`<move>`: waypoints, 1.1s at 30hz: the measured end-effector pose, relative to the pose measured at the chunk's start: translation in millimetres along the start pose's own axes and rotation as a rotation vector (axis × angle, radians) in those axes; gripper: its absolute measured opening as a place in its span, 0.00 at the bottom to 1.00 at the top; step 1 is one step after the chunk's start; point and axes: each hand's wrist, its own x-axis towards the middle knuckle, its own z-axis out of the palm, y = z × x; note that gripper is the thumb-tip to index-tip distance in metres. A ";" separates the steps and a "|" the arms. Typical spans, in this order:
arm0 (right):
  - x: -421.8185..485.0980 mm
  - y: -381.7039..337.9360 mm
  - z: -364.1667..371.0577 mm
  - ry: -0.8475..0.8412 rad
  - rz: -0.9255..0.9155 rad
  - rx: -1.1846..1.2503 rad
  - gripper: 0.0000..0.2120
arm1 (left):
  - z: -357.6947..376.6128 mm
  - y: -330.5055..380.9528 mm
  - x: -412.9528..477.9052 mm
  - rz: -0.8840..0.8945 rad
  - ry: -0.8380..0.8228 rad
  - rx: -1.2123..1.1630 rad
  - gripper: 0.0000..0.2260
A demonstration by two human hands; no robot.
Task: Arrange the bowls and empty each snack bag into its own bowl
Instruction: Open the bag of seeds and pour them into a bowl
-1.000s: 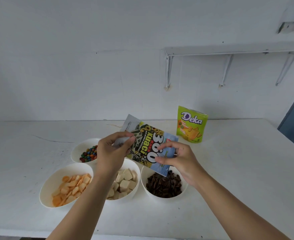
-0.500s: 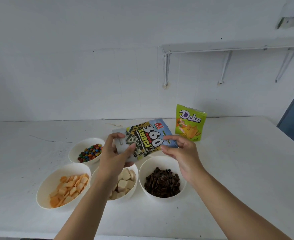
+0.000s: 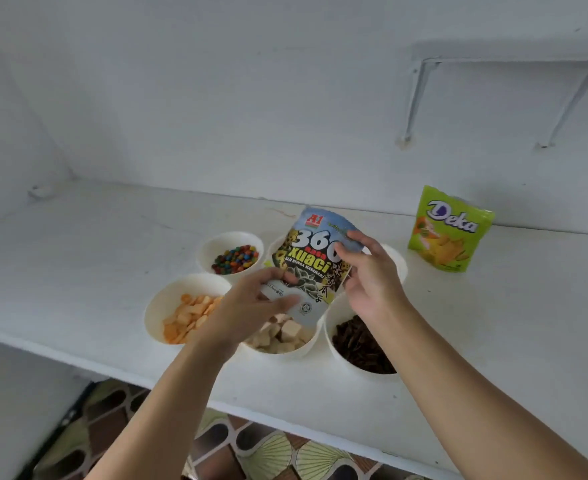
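I hold the blue and black sunflower seed bag (image 3: pixel 315 268) upright above the bowls. My left hand (image 3: pixel 254 306) pinches its lower edge and my right hand (image 3: pixel 365 271) grips its right side near the top. Below it sit white bowls: one with coloured candies (image 3: pixel 231 258), one with orange crackers (image 3: pixel 181 310), one with pale biscuit pieces (image 3: pixel 282 336), one with dark seeds (image 3: pixel 358 344). The rim of another bowl (image 3: pixel 398 261) shows behind my right hand; its inside is hidden.
A green Deka snack bag (image 3: pixel 450 230) stands upright at the back right of the white counter (image 3: pixel 77 271). A wall shelf on brackets (image 3: pixel 493 64) hangs above it. The counter's front edge runs close under my arms, with patterned floor (image 3: pixel 268 448) below.
The bag has turned from lying sideways to standing upright, and my right hand has shifted to its right side. The camera has swung left and down, showing the counter edge and floor.
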 end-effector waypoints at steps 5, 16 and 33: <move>-6.3 42.7 56.3 -0.165 0.056 -0.045 0.14 | -56.1 -6.5 -39.4 0.009 0.287 -0.007 0.07; -88.8 212.4 181.3 -0.569 0.141 -0.509 0.14 | -204.0 -79.5 -191.4 -0.132 0.625 0.203 0.04; -61.1 561.9 81.2 -0.871 0.000 -1.082 0.13 | -247.9 -382.5 -232.7 -0.441 0.826 -0.065 0.08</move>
